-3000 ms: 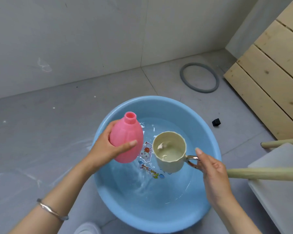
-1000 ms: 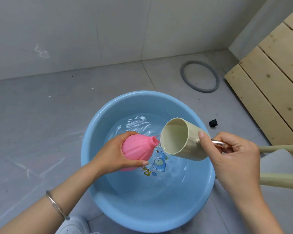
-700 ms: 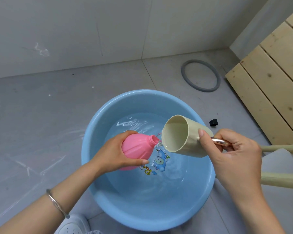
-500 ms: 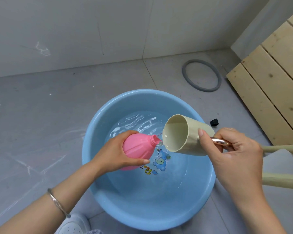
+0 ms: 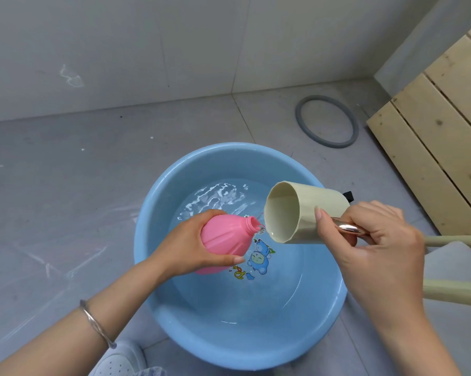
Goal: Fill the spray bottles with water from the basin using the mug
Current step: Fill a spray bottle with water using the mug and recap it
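In the head view, a bulbous pink plastic spray bottle [image 5: 223, 240] is gripped tilted by the left hand [image 5: 185, 248] above the round blue plastic basin [image 5: 153, 213], so the cream mug [image 5: 304, 213], gripped by its metal handle in the right hand [image 5: 375, 248], can be emptied into its neck.

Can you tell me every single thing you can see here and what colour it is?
basin: 1, blue, on the grey floor, water inside
spray bottle: 1, pink, capless, tilted over the basin
mug: 1, cream with shiny handle, tipped sideways by the bottle's neck
cartoon picture: 1, blue and yellow, on the basin's bottom
ring: 1, grey, on the floor beyond the basin
small block: 1, black, on the floor behind the mug
slatted panel: 1, pale wood, far right
rods: 2, cream, right edge
shoe: 1, white, bottom edge
bracelet: 1, silver, left wrist
left hand: 1, grips the spray bottle
right hand: 1, holds the mug's handle
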The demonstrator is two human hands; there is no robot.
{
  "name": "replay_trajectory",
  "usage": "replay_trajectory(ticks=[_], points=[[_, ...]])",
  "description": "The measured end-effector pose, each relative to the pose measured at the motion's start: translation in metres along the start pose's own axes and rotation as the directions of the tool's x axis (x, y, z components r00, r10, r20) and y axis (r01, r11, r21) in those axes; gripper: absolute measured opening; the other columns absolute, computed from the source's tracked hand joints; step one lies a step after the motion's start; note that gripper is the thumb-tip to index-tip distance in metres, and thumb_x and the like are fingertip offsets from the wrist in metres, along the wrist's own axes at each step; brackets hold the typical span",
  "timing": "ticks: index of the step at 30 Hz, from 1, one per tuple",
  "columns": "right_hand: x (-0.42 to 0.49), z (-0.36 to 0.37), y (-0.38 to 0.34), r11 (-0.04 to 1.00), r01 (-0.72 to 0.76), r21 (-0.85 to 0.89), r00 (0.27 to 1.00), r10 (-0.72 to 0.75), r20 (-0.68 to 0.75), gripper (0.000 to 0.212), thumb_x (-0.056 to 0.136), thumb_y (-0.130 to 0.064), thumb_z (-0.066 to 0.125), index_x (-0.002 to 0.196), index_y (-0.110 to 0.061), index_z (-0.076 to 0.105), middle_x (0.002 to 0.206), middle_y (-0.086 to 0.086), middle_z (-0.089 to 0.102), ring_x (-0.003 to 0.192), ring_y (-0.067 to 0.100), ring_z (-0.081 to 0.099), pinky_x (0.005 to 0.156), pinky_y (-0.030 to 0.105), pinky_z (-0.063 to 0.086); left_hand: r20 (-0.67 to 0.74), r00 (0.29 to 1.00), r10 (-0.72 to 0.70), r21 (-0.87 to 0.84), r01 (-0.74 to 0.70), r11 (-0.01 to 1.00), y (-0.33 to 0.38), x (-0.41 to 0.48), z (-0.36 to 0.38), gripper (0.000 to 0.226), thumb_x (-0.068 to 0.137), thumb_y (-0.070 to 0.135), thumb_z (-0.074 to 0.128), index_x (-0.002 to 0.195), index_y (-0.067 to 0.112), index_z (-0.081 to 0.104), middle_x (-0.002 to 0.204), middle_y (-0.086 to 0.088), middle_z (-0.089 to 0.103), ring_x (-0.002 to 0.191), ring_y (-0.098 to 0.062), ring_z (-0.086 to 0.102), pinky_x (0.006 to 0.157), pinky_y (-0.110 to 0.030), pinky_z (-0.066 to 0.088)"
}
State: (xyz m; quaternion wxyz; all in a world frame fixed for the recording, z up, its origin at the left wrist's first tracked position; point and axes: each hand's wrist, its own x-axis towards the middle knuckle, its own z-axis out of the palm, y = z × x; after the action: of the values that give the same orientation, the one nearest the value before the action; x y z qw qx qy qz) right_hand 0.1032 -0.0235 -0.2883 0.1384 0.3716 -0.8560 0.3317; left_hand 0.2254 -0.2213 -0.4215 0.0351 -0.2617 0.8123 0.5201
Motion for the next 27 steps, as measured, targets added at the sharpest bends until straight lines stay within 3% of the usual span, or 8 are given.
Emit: replay_trajectory(ticks=[4,9,18,24,27], points=[[0.0,0.002,-0.003,0.997,0.068,-0.046,0.998,-0.068,-0.002,0.046,0.079,-0.022,0.067,0.049,-0.016,0.032,0.049,-0.007,0.03,0.059,0.016,0.027,0.07,0.018,0.03,0.003,1.0,-0.004,-0.012,0.004,1.0,0.001,0.0,0.001,0.089,0.035,0.081,0.077,0.116,0.051,0.052,0.111,0.027,0.06,0.104,-0.003,0.06,0.092,-0.036,0.053],[0.001,0.003,-0.007,0.986,0.141,-0.084,0.99,-0.142,-0.005,0.046,0.081,-0.023,0.066,0.057,-0.024,0.027,0.053,-0.011,0.023,0.059,0.015,0.022,0.068,0.028,0.027,0.004,1.0,-0.006,-0.018,0.006,1.0,0.001,0.0,0.001,0.094,0.035,0.08,0.077,0.12,0.047,0.053,0.112,0.025,0.061,0.103,-0.004,0.061,0.092,-0.036,0.053],[0.001,0.005,-0.009,0.969,0.212,-0.129,0.977,-0.214,-0.006,0.043,0.083,-0.023,0.066,0.052,-0.017,0.037,0.054,-0.007,0.027,0.055,0.018,0.028,0.071,0.028,0.028,0.013,1.0,0.0,-0.029,0.0,1.0,0.0,-0.002,0.002,0.089,0.038,0.078,0.078,0.118,0.046,0.055,0.11,0.025,0.063,0.101,-0.001,0.061,0.089,-0.034,0.054],[-0.001,0.009,-0.012,0.933,0.318,-0.168,0.945,-0.327,-0.027,0.041,0.085,-0.019,0.066,0.053,-0.018,0.04,0.06,-0.009,0.025,0.063,0.014,0.023,0.073,0.027,0.027,0.01,1.0,-0.002,-0.043,0.002,0.999,-0.001,-0.002,0.002,0.091,0.038,0.079,0.077,0.119,0.046,0.054,0.11,0.025,0.062,0.1,-0.002,0.061,0.089,-0.035,0.054],[-0.003,0.011,-0.012,0.906,0.374,-0.197,0.922,-0.386,-0.025,0.041,0.085,-0.017,0.067,0.052,-0.014,0.044,0.054,-0.004,0.033,0.062,0.015,0.025,0.074,0.026,0.026,0.006,1.0,0.0,-0.045,0.001,0.999,-0.001,-0.003,0.002,0.089,0.037,0.08,0.077,0.117,0.048,0.054,0.108,0.026,0.062,0.099,-0.001,0.061,0.088,-0.034,0.054]])
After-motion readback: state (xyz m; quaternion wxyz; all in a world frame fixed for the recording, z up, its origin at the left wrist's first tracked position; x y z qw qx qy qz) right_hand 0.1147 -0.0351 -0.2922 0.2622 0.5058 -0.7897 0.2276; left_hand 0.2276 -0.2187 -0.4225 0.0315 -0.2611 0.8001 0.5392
